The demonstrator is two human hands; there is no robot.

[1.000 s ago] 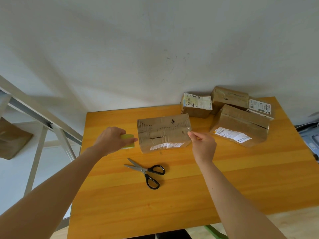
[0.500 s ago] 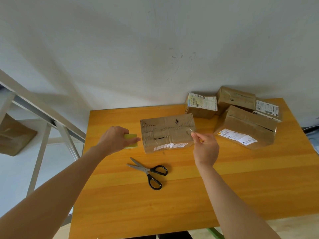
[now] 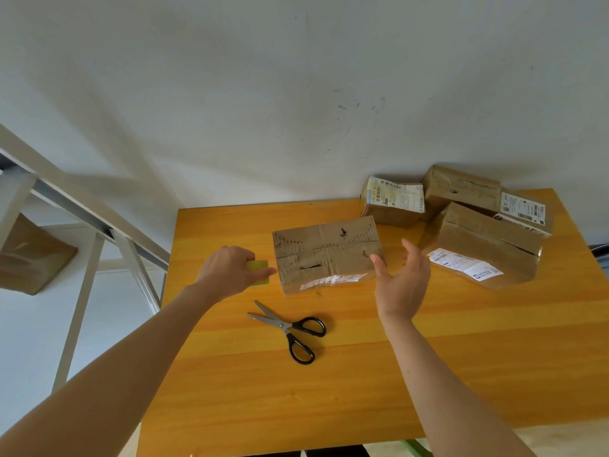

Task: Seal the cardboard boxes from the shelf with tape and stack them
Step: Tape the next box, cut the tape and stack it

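A worn cardboard box [image 3: 326, 253] lies flat in the middle of the orange table [image 3: 362, 384]. My left hand [image 3: 230, 270] grips a yellow-green tape roll [image 3: 258, 272] just left of the box. My right hand [image 3: 403, 278] hovers at the box's right end, fingers spread and palm toward me, holding nothing I can see. Black-handled scissors [image 3: 290, 328] lie open on the table in front of the box.
Three more cardboard boxes stand at the back right: one with a white label on top [image 3: 393, 202], one plain behind [image 3: 461, 189], one larger in front [image 3: 484, 249]. A white metal shelf frame [image 3: 85, 225] stands left of the table. A white wall rises behind.
My right hand let go of the tape end it pinched at the box's right edge and has opened, lifting slightly right. The left hand still holds the roll.
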